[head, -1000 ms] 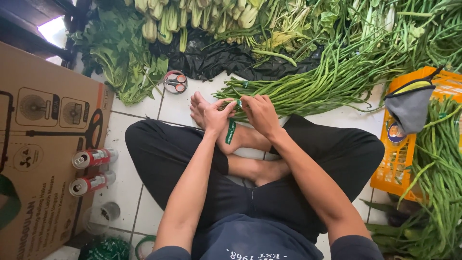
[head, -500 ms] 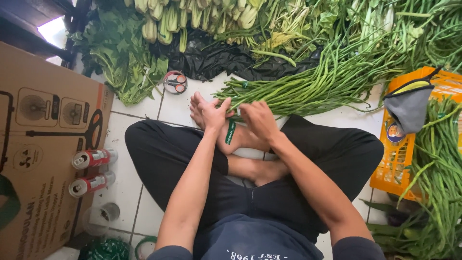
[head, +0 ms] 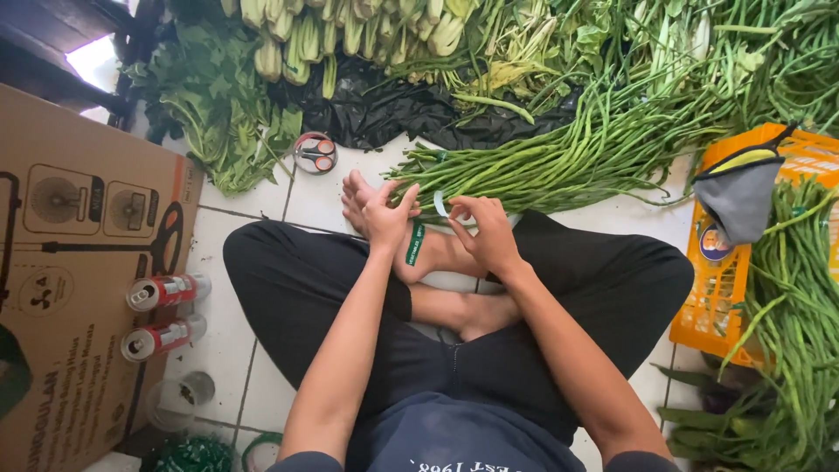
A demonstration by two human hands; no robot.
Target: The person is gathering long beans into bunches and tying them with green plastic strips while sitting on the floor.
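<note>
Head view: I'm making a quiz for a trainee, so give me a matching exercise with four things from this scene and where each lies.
Things:
1. green tape strip
2. scissors
3. two red cans
4. orange crate

Places:
A. on the cardboard box, at the person's left
B. on the white tile by the leafy greens
C. at the person's right, among long beans
D. between the left hand and right hand

Pairs: 1-D, 2-B, 3-A, 4-C

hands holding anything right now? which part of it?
Yes: a green tape strip. The left hand and right hand pinch its upper, pale end between the fingertips; the green length hangs free below.
</note>
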